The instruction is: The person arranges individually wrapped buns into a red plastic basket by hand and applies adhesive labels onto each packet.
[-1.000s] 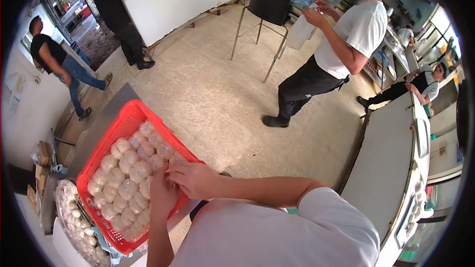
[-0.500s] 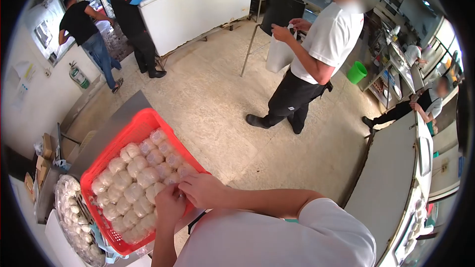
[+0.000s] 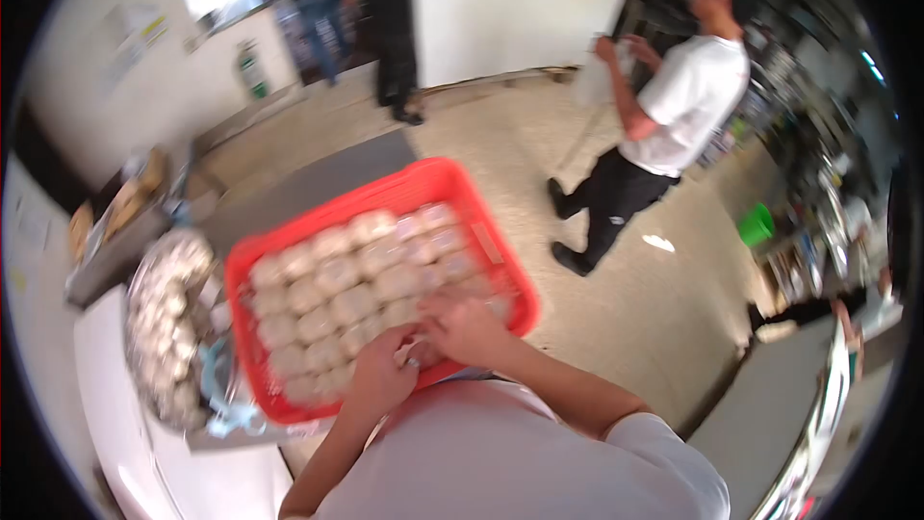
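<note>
A red plastic basket (image 3: 385, 190) holds rows of pale, round dough balls (image 3: 337, 274) packed close together. At its near right corner, over the dough balls, my left hand (image 3: 385, 366) and my right hand (image 3: 467, 327) meet. The left fingers curl inward, with a ring on one of them. My right fingers bend down beside the left hand. Whatever is pinched between them is too blurred and covered to make out. Part of the near row is hidden beneath my hands.
A clear bag of pale round pieces (image 3: 168, 318) lies left of the basket, on a white surface. The grey table (image 3: 356, 169) extends behind the basket. Ahead, a person in a white shirt (image 3: 693, 87) holds a whitish bag. A white chest freezer (image 3: 520, 29) stands at the back.
My view has turned left, so the basket and my hands appear farther right. Both hands stay together at the basket's near right corner.
</note>
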